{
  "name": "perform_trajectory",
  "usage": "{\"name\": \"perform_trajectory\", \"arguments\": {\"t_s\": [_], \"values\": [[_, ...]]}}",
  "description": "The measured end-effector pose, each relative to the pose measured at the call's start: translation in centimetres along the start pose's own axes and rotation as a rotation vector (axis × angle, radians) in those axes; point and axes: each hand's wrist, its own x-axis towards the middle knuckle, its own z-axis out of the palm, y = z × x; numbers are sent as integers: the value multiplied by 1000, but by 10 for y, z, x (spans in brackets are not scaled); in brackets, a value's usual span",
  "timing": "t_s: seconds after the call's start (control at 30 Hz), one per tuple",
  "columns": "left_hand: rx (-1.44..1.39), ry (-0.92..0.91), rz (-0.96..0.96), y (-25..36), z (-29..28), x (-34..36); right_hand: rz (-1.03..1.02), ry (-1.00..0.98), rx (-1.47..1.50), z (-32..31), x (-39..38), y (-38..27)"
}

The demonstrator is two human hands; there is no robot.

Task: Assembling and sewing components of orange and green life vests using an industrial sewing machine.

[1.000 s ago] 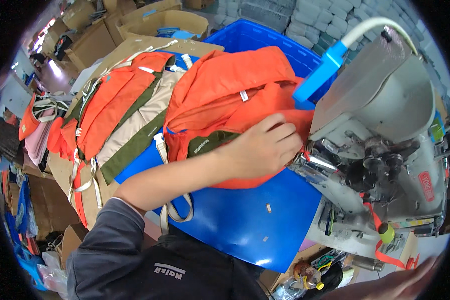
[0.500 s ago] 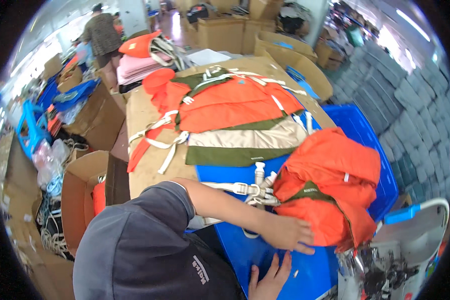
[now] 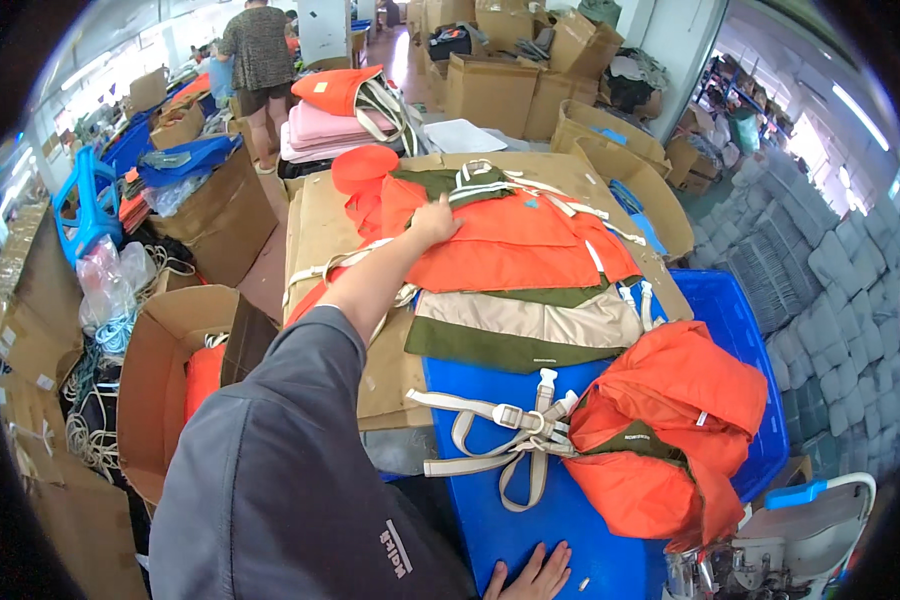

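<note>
Spreading across the middle of the view, a cardboard-topped table (image 3: pixel 315 225) carries most of the work, with a smooth blue sheet (image 3: pixel 510 535) reaching from it toward the person. Beyond the sheet's right side stands a blue bin (image 3: pixel 732 297), and at the lower right corner a pale machine (image 3: pixel 795 535) is partly cut off by the rim. To the left of the table an open cardboard box (image 3: pixel 160 385) has something orange inside.

The flat orange bag (image 3: pixel 530 245) lies on the table, a beige and olive panel (image 3: pixel 530 320) along its near edge (whether the two are joined is hard to say). Nearer and to the right, the fuller orange bag (image 3: pixel 680 430) slumps on the blue sheet, touching the bin. An orange roll (image 3: pixel 365 168) sits by the flat bag's far left corner.

The left hand (image 3: pixel 435 222), arm outstretched, touches the flat bag's left part; one finger points forward, but whether the fingers pinch any cloth cannot be told. The right hand (image 3: pixel 532 580) rests on the blue sheet at the lower edge, fingers spread.

Cream straps (image 3: pixel 490 462) trail leftward from the fuller bag, and a small white tag (image 3: pixel 702 417) shows on its side.
</note>
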Motion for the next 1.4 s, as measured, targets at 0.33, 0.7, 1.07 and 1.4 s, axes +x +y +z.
{"name": "perform_trajectory", "arguments": {"t_s": [0.33,0.7,1.07,1.4], "values": [[-231,-257,410,56,-83,-26,35,-2,19,0,-5,1],[-201,-516,338,56,-139,-99,33,-21,-15,0,-5,-1],[210,-336,542,140,-45,-33,62,25,53,0,-6,-1],[488,-507,812,138,-40,-72,63,41,91,-2,-6,1]]}}
